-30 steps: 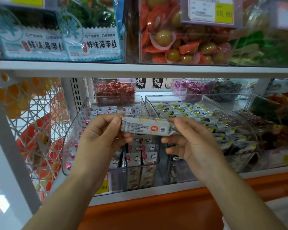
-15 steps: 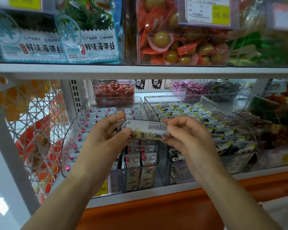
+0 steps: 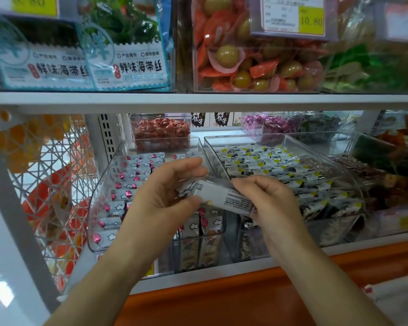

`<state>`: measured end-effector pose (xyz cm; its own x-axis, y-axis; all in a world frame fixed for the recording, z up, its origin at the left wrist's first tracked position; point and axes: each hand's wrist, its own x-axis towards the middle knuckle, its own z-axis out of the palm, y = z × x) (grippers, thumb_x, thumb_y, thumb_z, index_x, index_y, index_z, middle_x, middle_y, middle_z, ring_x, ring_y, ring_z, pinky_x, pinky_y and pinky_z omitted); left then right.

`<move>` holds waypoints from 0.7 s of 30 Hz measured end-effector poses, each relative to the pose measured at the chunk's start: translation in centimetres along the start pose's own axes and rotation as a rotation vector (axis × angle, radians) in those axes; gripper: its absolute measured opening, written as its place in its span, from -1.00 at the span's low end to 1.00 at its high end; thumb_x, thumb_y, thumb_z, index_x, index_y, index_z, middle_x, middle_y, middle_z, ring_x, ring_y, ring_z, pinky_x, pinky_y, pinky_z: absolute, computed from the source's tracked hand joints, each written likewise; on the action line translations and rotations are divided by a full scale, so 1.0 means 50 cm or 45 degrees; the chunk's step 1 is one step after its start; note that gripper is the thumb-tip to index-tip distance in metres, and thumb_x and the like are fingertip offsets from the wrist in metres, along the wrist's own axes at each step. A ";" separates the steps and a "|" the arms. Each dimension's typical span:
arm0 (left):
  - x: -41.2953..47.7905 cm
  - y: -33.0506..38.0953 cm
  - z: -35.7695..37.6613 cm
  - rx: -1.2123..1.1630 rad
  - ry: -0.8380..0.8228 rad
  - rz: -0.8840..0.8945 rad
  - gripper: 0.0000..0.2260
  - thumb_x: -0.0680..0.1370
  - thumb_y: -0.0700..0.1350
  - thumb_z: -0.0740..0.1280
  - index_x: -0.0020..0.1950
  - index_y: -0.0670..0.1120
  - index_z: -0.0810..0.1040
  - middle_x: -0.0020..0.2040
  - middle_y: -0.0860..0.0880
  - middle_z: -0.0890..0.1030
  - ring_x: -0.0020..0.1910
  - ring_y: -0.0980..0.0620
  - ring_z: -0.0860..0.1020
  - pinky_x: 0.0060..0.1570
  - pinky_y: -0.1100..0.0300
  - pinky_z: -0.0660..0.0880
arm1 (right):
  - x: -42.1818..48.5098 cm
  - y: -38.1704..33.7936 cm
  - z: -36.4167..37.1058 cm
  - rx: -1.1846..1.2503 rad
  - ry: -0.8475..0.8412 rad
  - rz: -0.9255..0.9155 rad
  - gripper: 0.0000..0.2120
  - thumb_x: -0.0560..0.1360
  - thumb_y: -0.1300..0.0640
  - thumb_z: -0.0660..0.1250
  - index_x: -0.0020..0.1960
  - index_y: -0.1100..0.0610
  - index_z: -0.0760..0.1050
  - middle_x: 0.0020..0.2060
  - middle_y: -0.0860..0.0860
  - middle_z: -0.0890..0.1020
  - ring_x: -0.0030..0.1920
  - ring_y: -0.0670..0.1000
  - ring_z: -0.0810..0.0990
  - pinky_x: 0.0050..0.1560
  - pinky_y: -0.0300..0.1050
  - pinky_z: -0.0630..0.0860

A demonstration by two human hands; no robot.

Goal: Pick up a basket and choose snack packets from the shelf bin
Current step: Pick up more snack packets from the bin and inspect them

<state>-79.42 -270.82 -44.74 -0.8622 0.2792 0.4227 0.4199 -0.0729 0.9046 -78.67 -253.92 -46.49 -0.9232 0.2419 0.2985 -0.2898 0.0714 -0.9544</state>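
Observation:
A small white snack packet (image 3: 218,195) with printed text is held in front of the lower shelf. My left hand (image 3: 165,196) pinches its left end between thumb and fingers. My right hand (image 3: 269,203) pinches its right end, fingers curled over the top edge. The packet tilts down to the right. Behind my hands a clear shelf bin (image 3: 104,184) holds several white packets with pink marks. No basket is in view.
A second clear bin (image 3: 339,161) to the right holds black, white and yellow packets. A white shelf board (image 3: 198,100) runs above, with seaweed bags (image 3: 127,55) and orange packets on it. A white lattice panel (image 3: 52,184) stands at left. An orange ledge (image 3: 245,297) runs below.
The packet has turned in my hands and now tilts down to the right, showing its text side. Both hands have kept their hold and shifted slightly.

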 end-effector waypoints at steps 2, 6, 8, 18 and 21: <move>-0.001 0.001 0.003 0.029 -0.025 0.015 -0.57 0.45 -0.44 0.28 0.17 0.01 0.51 0.07 0.13 0.63 0.08 0.19 0.58 -0.05 0.39 0.51 | 0.000 0.001 -0.001 0.016 0.031 0.027 -0.76 0.46 0.07 0.35 -0.38 0.03 0.58 -0.42 -0.10 0.55 -0.35 -0.16 0.54 -0.23 -0.13 0.44; -0.001 0.003 0.003 0.047 -0.025 0.016 -0.54 0.45 -0.46 0.28 0.19 0.02 0.50 0.09 0.16 0.62 0.09 0.22 0.57 -0.05 0.39 0.51 | 0.001 0.002 0.000 0.011 0.054 0.022 -0.76 0.46 0.07 0.36 -0.39 0.02 0.59 -0.44 -0.11 0.55 -0.37 -0.18 0.53 -0.29 -0.22 0.42; -0.002 0.003 0.003 0.071 -0.027 0.013 -0.55 0.45 -0.44 0.28 0.17 0.03 0.52 0.09 0.17 0.62 0.09 0.25 0.56 -0.06 0.43 0.49 | 0.001 0.004 0.001 -0.005 0.058 0.001 -0.77 0.46 0.07 0.36 -0.37 0.00 0.59 -0.45 -0.13 0.56 -0.39 -0.21 0.53 -0.37 -0.35 0.41; 0.023 -0.025 -0.004 -0.027 0.243 -0.187 -0.76 0.57 -0.17 0.23 0.19 0.03 0.54 -0.11 0.15 0.67 -0.08 0.20 0.63 -0.12 0.43 0.53 | 0.000 0.006 0.004 0.056 -0.016 -0.067 -0.55 0.17 -0.17 0.44 0.04 -0.11 0.59 -0.06 -0.08 0.64 0.00 -0.04 0.64 0.05 -0.10 0.56; 0.043 -0.038 -0.004 0.145 0.241 -0.156 -0.73 0.58 -0.10 0.22 0.27 0.00 0.51 0.02 0.15 0.66 0.03 0.18 0.60 0.05 0.29 0.53 | 0.017 0.002 0.003 0.118 0.118 -0.084 -0.80 0.36 0.09 0.45 -0.02 0.03 0.59 -0.13 0.00 0.69 -0.10 -0.05 0.68 -0.06 -0.17 0.62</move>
<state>-82.12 -270.28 -45.57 -0.9419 0.0940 0.3224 0.3288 0.0621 0.9424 -79.53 -253.86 -46.35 -0.8752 0.3285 0.3550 -0.3755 0.0012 -0.9268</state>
